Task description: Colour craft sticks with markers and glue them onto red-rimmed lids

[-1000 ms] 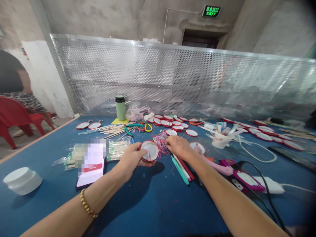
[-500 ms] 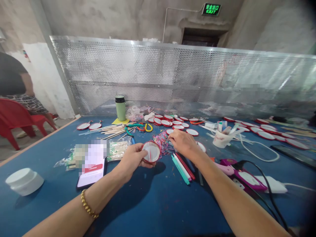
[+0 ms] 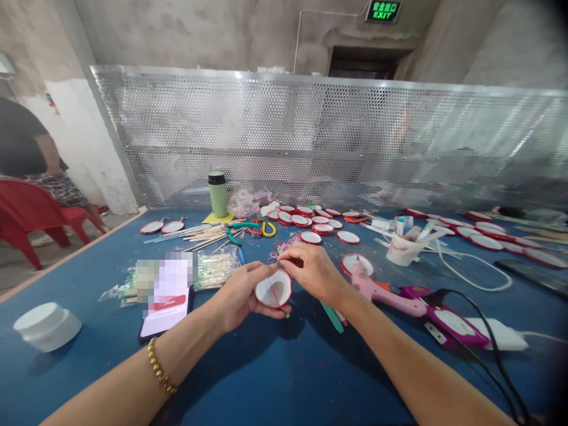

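Note:
My left hand [image 3: 239,296] is closed around a small round white disc with a red rim [image 3: 271,290], its white face tilted up towards me. A thin red line runs across that face. At the disc's upper edge, the thumb and fingertips of my right hand [image 3: 313,272] are pinched together. Whatever lies between them is too small to make out. Just behind the hands is a tangled heap of thin coloured loops [image 3: 284,244], partly covered by my right hand. Pens [image 3: 332,316] lie partly under my right forearm.
Several red-rimmed discs [image 3: 348,237] lie farther back. To the right are a pink and purple corded tool [image 3: 457,325] and a paper cup of pens [image 3: 402,251]. Leftward are a phone [image 3: 166,313], a white jar [image 3: 47,325], pliers [image 3: 239,225], sticks [image 3: 208,234] and a green tumbler [image 3: 217,195].
My right hand has come from the heap of coloured loops, left and nearer, to the disc's upper edge. The left hand has lowered the disc slightly. The tool's pink end is now uncovered.

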{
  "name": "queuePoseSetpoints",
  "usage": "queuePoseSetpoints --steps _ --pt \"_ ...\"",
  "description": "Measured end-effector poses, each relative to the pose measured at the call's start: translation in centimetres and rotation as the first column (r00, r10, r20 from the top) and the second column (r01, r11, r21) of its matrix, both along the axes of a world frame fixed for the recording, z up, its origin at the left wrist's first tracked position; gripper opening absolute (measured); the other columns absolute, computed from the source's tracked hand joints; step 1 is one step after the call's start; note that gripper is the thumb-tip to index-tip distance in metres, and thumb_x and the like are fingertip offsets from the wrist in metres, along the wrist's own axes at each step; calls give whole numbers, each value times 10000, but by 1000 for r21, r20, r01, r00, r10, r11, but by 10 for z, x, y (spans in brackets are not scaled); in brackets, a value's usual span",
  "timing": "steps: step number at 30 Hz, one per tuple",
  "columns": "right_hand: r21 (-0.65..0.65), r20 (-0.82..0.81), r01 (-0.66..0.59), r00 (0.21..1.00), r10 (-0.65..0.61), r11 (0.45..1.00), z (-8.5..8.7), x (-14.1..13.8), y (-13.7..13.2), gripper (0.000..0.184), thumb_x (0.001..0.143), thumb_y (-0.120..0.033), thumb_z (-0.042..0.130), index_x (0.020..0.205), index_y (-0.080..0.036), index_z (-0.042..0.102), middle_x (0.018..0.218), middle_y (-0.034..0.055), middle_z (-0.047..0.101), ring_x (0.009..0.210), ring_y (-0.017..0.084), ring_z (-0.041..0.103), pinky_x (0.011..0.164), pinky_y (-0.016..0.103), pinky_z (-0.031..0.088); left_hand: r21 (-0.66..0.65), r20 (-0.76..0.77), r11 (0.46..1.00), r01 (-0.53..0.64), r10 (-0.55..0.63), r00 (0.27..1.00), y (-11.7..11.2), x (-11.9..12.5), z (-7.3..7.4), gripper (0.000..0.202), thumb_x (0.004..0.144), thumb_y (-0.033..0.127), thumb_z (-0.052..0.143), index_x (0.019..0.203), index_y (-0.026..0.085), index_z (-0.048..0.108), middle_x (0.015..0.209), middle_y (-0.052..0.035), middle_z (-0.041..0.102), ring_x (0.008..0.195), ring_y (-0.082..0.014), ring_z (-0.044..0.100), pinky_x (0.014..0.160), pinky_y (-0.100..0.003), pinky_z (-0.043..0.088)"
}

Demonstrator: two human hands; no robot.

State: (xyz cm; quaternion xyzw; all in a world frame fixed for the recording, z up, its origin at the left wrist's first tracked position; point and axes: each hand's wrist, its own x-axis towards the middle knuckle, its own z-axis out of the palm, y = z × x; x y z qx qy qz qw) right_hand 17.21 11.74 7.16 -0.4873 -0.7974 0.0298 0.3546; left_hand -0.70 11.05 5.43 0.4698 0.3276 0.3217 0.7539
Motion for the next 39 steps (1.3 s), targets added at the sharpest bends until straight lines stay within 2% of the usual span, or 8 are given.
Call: queuePoseSetpoints --steps 6,19,22,26,29,32,35,39 --pt "-41 1 -31 1000 31 999 3 -10 -10 132 829 -91 634 796 -181 726 765 14 692 707 122 600 656 224 420 176 -92 962 -208 227 970 2 3 -8 356 690 397 784 880 144 621 697 -6 649 548 -106 583 517 -200 429" --pt "-187 -101 -51 994 32 981 7 -8 -16 113 819 -124 591 725 -170 634 691 -6 624 631 105 526 594 232 389 436 -187 868 -238 346 919 7 5 -11 224 759 362 661 738 143 698 682 -25 662 602 -128 537 556 -218 377" --pt "-364 -471 -304 875 108 880 7 -4 -16 116 849 -263 619 786 -165 620 671 -16 592 585 97 524 556 224 429 477 -197 854 -209 335 921 7 5 -11 266 770 405 657 720 145 679 639 -15 641 563 -122 512 538 -220 353" --pt "-444 -766 -684 625 151 579 7 3 -16 248 858 -389 644 845 -142 622 717 10 637 527 84 550 506 219 463 511 -199 842 -174 313 929 8 3 -9 242 800 373 616 735 146 669 627 -5 624 553 -114 493 529 -214 335" --pt "-541 -752 -706 649 113 458 10 11 -16 223 847 -348 657 863 -126 646 633 2 659 416 55 505 404 168 393 603 -224 779 -172 372 901 8 1 -4 195 817 290 574 753 148 691 675 -18 646 610 -128 522 572 -217 368" --pt "-608 -707 -676 700 104 418 13 17 -16 235 832 -325 666 927 -111 689 512 -25 639 325 42 450 346 145 337 649 -202 749 -130 335 920 4 0 4 185 819 276 580 771 151 708 720 -22 663 657 -133 541 616 -217 389" --pt "-611 -702 -655 708 78 444 13 21 -13 327 805 -352 703 1035 -119 709 471 -41 630 289 40 424 307 140 290 584 -178 810 -54 193 965 -5 2 11 226 815 363 630 805 146 694 677 4 616 600 -105 489 575 -206 356" --pt "-585 -698 -564 716 -7 582 9 24 -7 496 784 -449 740 1161 -132 685 453 -52 612 269 24 361 281 139 217 416 -133 902 -113 183 974 -11 4 13 340 825 470 633 895 138 648 626 29 564 524 -81 459 518 -202 330"
